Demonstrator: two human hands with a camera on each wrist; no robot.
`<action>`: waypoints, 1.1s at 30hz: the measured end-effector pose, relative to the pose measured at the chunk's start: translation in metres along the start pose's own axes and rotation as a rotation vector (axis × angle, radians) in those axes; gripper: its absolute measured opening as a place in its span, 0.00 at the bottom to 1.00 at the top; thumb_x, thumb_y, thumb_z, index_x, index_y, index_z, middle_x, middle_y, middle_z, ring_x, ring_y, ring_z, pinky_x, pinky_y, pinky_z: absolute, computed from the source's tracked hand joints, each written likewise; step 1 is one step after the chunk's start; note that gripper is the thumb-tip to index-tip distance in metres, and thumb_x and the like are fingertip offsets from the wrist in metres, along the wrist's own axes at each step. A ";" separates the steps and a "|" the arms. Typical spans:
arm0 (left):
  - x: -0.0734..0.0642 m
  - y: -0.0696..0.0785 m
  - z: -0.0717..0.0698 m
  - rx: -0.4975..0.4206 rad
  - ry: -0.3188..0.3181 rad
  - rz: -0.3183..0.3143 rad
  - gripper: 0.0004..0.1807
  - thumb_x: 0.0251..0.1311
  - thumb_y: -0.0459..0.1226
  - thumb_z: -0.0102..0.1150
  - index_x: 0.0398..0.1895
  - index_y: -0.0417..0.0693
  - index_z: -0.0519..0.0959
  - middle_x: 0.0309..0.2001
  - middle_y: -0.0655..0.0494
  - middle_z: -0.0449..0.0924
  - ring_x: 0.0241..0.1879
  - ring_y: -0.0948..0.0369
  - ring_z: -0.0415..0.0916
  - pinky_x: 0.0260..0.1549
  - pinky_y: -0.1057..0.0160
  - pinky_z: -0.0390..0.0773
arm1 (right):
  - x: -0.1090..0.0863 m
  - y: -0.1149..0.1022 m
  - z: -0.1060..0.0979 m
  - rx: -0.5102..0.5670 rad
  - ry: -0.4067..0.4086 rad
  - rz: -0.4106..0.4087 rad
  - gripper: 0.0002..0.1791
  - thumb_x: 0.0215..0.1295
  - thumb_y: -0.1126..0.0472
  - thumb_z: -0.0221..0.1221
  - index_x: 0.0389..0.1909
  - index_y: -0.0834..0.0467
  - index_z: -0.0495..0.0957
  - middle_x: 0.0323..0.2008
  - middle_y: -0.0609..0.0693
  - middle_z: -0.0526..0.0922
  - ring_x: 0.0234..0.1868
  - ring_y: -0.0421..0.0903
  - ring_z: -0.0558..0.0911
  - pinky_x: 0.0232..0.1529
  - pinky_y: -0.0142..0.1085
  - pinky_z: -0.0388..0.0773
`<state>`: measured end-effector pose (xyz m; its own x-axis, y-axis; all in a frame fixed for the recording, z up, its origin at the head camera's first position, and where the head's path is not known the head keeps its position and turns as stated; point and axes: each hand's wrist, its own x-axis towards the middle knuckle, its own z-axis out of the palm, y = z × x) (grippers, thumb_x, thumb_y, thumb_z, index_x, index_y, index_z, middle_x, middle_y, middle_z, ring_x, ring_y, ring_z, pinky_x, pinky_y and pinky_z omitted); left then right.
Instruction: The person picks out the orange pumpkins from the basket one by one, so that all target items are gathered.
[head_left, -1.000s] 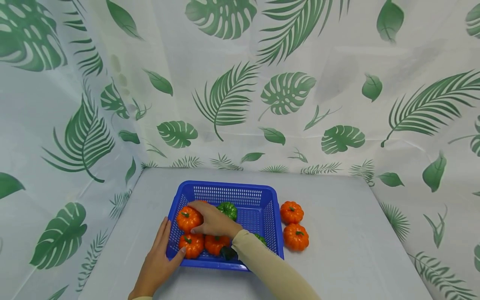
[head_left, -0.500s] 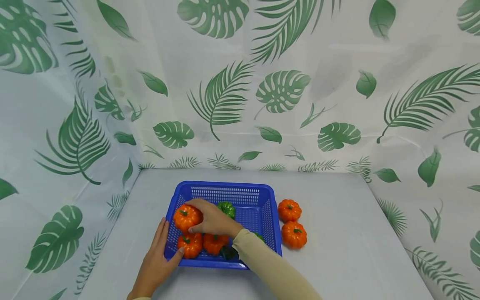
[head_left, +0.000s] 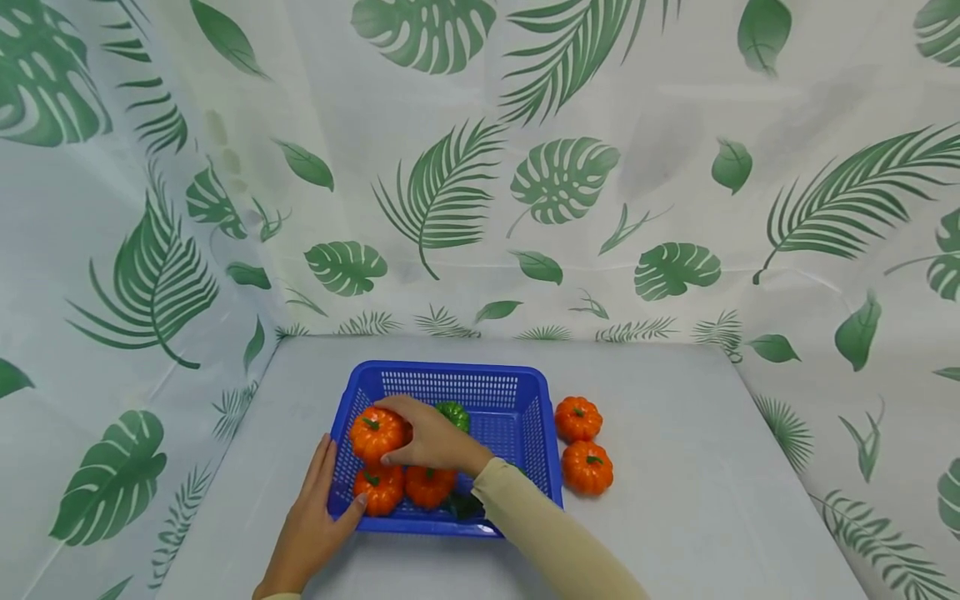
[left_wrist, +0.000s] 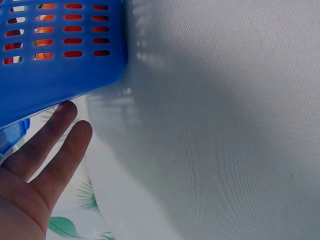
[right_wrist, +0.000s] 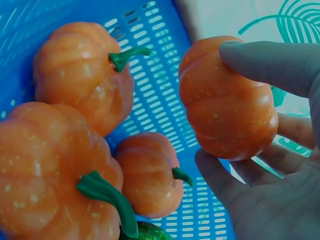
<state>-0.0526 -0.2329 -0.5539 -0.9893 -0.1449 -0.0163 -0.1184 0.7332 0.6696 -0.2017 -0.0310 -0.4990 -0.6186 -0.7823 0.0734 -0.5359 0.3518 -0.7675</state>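
My right hand (head_left: 438, 439) pinches a small orange toy pumpkin (head_left: 377, 435) between thumb and fingers, above the left part of a blue plastic basket (head_left: 480, 527). The same pumpkin (right_wrist: 227, 102) shows close up in the right wrist view. Below it in the basket lie an orange pumpkin (head_left: 378, 491) at the front left corner and another pumpkin (head_left: 430, 486) beside it. My left hand (head_left: 311, 533) touches the basket's left side with straight fingers, its thumb at the front rim. In the left wrist view, two fingers (left_wrist: 65, 160) extend at the basket's underside edge.
Two orange pumpkins, one farther back (head_left: 578, 419) and one nearer (head_left: 588, 468), sit on the white table right of the basket. Inside it are a bright green vegetable (head_left: 453, 415) and a dark green one (head_left: 462, 506), partly hidden by my right arm. Leaf-patterned sheeting (head_left: 480, 200) encloses the table.
The view has shifted slightly. My right hand, with the pumpkin in its grip, has moved a little to the right in the last half second. The left hand stays at the basket.
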 end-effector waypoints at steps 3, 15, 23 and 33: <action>0.001 0.000 -0.001 -0.003 0.005 0.005 0.55 0.73 0.59 0.61 0.89 0.44 0.44 0.88 0.46 0.36 0.81 0.34 0.48 0.70 0.30 0.59 | -0.002 0.000 -0.003 -0.001 0.007 -0.002 0.42 0.66 0.53 0.75 0.78 0.54 0.69 0.74 0.50 0.74 0.70 0.48 0.77 0.65 0.44 0.79; 0.001 -0.002 0.001 0.008 0.029 0.019 0.55 0.72 0.60 0.61 0.89 0.44 0.45 0.88 0.45 0.38 0.80 0.33 0.51 0.68 0.29 0.61 | -0.013 0.009 -0.009 0.054 0.025 0.004 0.42 0.65 0.51 0.73 0.78 0.50 0.69 0.73 0.48 0.74 0.68 0.46 0.77 0.65 0.45 0.79; 0.001 -0.001 0.002 0.010 0.041 0.037 0.55 0.72 0.60 0.61 0.88 0.43 0.46 0.88 0.44 0.39 0.80 0.33 0.51 0.69 0.30 0.61 | -0.022 0.010 -0.016 0.114 0.053 0.013 0.41 0.65 0.53 0.72 0.78 0.48 0.69 0.71 0.47 0.75 0.64 0.45 0.78 0.62 0.42 0.81; -0.002 -0.002 0.004 0.001 0.063 0.066 0.54 0.72 0.58 0.63 0.88 0.41 0.47 0.87 0.43 0.40 0.80 0.32 0.52 0.67 0.29 0.63 | -0.036 0.015 -0.025 0.111 0.075 0.004 0.43 0.65 0.51 0.70 0.80 0.54 0.67 0.75 0.49 0.71 0.69 0.48 0.75 0.67 0.49 0.77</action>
<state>-0.0510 -0.2314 -0.5579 -0.9876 -0.1382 0.0745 -0.0537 0.7434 0.6666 -0.2026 0.0154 -0.4973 -0.6641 -0.7389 0.1143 -0.4690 0.2927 -0.8333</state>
